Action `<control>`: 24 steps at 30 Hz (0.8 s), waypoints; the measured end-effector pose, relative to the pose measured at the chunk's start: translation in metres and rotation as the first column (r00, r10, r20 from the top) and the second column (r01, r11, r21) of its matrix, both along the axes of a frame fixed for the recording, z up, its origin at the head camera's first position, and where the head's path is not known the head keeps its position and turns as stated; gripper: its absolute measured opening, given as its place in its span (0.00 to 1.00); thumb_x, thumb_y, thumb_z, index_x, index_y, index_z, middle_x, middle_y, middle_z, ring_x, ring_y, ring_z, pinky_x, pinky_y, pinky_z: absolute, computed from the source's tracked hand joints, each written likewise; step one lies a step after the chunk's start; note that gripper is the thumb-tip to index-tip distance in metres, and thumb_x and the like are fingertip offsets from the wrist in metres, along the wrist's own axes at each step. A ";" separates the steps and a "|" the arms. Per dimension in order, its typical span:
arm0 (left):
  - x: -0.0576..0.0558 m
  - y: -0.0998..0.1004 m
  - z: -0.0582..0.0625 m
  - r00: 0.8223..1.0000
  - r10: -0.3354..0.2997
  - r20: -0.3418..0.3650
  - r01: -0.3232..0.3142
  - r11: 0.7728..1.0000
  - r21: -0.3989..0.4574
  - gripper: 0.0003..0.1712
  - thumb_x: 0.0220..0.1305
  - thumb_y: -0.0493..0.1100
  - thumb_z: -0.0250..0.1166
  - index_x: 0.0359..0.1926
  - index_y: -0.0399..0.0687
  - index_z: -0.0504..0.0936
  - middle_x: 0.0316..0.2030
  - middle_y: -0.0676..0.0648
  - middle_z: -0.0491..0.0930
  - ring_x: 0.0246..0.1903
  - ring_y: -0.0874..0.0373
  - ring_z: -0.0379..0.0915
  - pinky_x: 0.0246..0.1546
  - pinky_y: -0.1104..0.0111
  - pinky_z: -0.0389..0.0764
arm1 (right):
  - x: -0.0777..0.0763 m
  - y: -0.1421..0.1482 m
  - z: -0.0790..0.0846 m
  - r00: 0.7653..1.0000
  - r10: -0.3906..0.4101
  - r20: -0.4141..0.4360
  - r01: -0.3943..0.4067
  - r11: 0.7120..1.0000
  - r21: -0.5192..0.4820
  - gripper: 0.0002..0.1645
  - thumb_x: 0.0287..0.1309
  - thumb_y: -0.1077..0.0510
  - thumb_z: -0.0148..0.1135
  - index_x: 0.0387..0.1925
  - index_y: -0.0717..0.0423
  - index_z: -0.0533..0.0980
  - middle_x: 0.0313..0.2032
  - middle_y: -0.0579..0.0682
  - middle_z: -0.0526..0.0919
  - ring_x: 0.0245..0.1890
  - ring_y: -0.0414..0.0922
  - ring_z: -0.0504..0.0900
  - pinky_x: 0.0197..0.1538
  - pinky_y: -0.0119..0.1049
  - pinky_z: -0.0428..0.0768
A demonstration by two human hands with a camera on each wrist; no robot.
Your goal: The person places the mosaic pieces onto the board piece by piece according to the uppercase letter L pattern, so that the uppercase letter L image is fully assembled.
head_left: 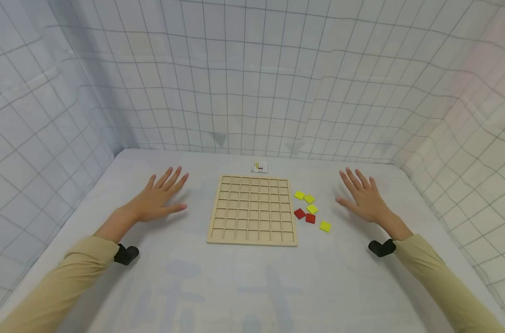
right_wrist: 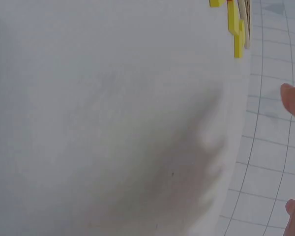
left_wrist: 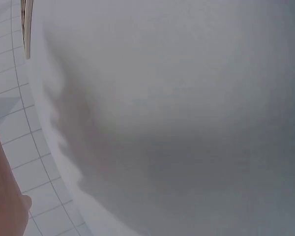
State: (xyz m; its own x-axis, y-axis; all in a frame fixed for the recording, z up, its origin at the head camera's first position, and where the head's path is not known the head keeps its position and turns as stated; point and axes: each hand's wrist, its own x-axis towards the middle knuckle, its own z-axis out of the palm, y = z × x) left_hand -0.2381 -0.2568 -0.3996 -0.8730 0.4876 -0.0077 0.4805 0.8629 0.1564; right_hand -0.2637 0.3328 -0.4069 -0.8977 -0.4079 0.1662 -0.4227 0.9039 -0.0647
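Observation:
A square wooden grid board [head_left: 254, 202] with bare compartments lies in the middle of the white table. To its left, my left hand [head_left: 157, 199] is held over the table with fingers spread, touching nothing. On the other side my right hand [head_left: 362, 199] hovers with fingers spread and holds nothing. Between the board and the right hand lie several yellow square tiles [head_left: 325, 226] and two red tiles [head_left: 310, 218]. The left wrist view shows part of the left hand [left_wrist: 5, 187] above its shadow; the right wrist view shows the right thumb [right_wrist: 291, 101] and yellow tiles [right_wrist: 233, 19].
A small card [head_left: 259, 167] printed with a grid pattern, partly yellow and red, lies just behind the board. White cloth walls [head_left: 252, 83] with dark grid lines enclose the table at the back and sides. Black wrist devices [head_left: 126, 254] sit at both cuffs.

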 end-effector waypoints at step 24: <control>-0.012 0.080 -0.017 0.973 -0.185 0.140 0.188 0.982 -0.009 0.52 0.66 0.69 0.50 0.77 0.49 0.39 0.77 0.45 0.36 0.76 0.45 0.29 0.69 0.38 0.36 | -0.019 -0.082 -0.010 0.998 0.029 -0.058 -0.043 0.966 -0.254 0.25 0.55 0.51 0.68 0.53 0.58 0.79 0.44 0.57 0.85 0.48 0.56 0.76 0.49 0.53 0.73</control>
State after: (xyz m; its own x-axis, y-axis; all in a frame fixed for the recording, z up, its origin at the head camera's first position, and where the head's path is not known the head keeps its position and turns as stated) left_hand -0.2498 -0.1766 -0.4166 -0.7565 0.6402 -0.1339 0.6087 0.7640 0.2141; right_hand -0.2828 0.2508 -0.4167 -0.8703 -0.3774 0.3165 -0.4635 0.8449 -0.2671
